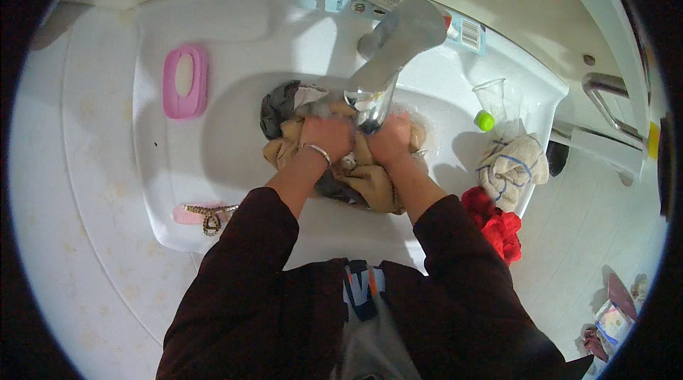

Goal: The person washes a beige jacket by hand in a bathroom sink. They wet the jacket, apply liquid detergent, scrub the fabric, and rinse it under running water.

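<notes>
Tan and dark grey wet cloth (pixel 373 182) lies bunched in the bowl of a white washbasin (pixel 235 140), under a metal faucet (pixel 384 55). My left hand (pixel 328 137), with a silver bracelet at the wrist, is closed on the left part of the cloth. Close by on the right, my right hand (pixel 390 137) grips another part of it. The faucet spout hangs between the two hands and hides a little of the cloth. Fingertips of both hands are partly hidden or blurred.
A pink soap dish (pixel 200 84) with a white bar of soap (pixel 184 75) sits left. At the right are a clear plastic cup (pixel 491 95), a green cap (pixel 484 121), a beige cloth (pixel 512 166) and red fabric (pixel 501 233). A beaded hair claw (pixel 211 220) lies front left.
</notes>
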`<state>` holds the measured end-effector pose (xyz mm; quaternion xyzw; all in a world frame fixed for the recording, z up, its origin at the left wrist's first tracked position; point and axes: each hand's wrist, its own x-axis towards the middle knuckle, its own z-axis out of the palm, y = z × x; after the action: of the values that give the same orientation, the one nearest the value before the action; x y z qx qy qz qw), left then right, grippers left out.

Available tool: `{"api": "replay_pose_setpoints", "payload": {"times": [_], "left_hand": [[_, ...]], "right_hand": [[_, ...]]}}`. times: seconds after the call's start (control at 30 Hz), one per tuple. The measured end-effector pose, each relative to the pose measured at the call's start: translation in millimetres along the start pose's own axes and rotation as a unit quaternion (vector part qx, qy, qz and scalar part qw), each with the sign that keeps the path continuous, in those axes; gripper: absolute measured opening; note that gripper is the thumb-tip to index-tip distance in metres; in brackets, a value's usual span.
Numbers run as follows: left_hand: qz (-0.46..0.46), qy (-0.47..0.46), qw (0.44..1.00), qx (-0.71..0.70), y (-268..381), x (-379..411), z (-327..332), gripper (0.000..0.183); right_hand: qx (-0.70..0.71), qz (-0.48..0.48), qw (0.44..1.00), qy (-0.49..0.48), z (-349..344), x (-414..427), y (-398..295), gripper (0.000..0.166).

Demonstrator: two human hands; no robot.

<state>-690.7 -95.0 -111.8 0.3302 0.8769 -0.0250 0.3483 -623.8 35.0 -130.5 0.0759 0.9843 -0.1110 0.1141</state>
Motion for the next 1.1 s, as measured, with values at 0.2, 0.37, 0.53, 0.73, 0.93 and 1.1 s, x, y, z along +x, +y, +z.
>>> {"api": "replay_pose_setpoints", "payload": {"times": [0.2,0.37,0.53,0.73,0.93,1.1], "left_hand": [[-0.052,0.049,0.996,-0.055,4,3,-11,0.028],[0.016,0.209,0.964,-0.162,-17,-61,15,0.032],[0.133,0.175,0.975,-0.033,12,-132,16,0.029],[0.054,0.375,0.864,-0.332,-14,-129,37,0.037],[0.049,0.329,0.911,-0.244,-3,-109,33,0.057],[0.028,0.158,0.987,-0.014,16,-84,54,0.048]], "right_hand": [[0.224,0.074,0.966,-0.106,-12,31,19,0.037],[0.342,0.111,0.930,-0.076,-86,24,-26,0.051],[0.072,-0.018,0.994,0.084,-30,14,-77,0.045],[0.127,-0.188,0.970,-0.086,-37,0,-8,0.032],[0.016,-0.409,0.885,-0.222,-96,-103,27,0.021],[-0.009,-0.398,0.892,-0.213,-28,-109,18,0.019]]}}
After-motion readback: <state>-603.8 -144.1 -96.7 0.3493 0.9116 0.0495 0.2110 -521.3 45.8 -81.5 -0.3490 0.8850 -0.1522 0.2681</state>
